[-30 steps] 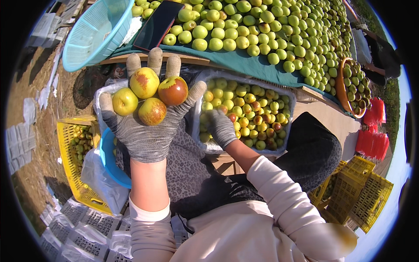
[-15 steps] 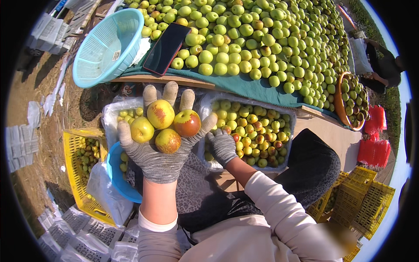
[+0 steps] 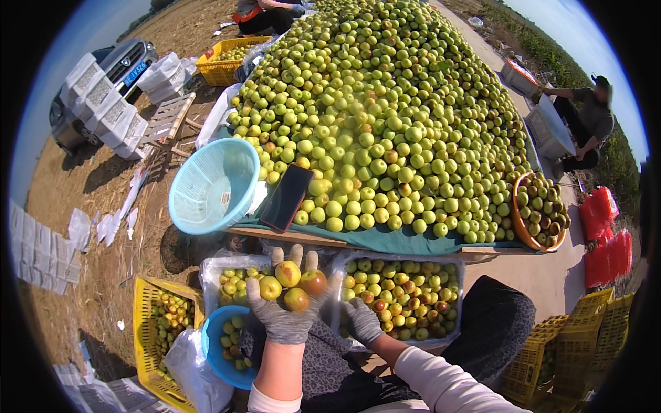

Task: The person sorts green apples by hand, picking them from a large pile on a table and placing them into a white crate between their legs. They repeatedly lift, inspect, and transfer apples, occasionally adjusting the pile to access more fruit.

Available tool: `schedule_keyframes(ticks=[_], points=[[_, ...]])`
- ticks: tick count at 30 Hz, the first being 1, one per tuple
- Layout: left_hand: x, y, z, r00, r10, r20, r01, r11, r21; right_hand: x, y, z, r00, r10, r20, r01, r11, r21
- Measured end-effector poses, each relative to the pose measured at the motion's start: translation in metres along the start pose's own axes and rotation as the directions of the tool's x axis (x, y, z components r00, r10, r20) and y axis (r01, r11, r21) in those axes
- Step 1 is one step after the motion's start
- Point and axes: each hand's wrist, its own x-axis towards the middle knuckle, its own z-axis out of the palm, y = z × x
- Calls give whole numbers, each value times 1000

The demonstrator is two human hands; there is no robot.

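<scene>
Two gloved hands: one left hand (image 3: 288, 325), one right hand (image 3: 363, 323). Four jujubes (image 3: 288, 274) on the left palm; those heaped far are countless. Near: two lined trays (image 3: 208, 281). Left: one phone (image 3: 287, 197), one pale-blue basket (image 3: 205, 187), one blue basin (image 3: 236, 378), two yellow crates (image 3: 144, 344), one car (image 3: 113, 72). Right: one orange bowl (image 3: 521, 227).

Left hand (image 3: 284, 319) is wearing a knitted glove (image 3: 288, 334) in marled grey with beige finger fronts; right hand (image 3: 361, 321) is wearing a matching grey glove (image 3: 366, 330). Pale off-white sleeves (image 3: 446, 384) are stopping short of both gloves, the right creasing softly. Loose grey legwear (image 3: 344, 351) is displaying dark leopard spots.
</scene>
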Motion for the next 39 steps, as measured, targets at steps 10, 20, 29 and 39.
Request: schedule_keyframes(ticks=[10, 20, 29, 39], points=[[5, 3, -9, 999, -23, 25, 24, 999, -41, 7, 20, 28, 994, -51, -98, 28, 975, -222], [8, -3, -4, 993, -75, 85, 83, 992, -94, -1, 27, 25, 995, 15, -95, -29, 989, -147], [0, -10, -11, 991, -131, -7, 131, 990, -58, -31, 14, -62, 936, 195, -293, -36, 881, 472], [-9, -47, -28, 934, -319, -163, 323, 947, -4, -37, -50, -168, 829, -264, -493, 416, 880, 228]])
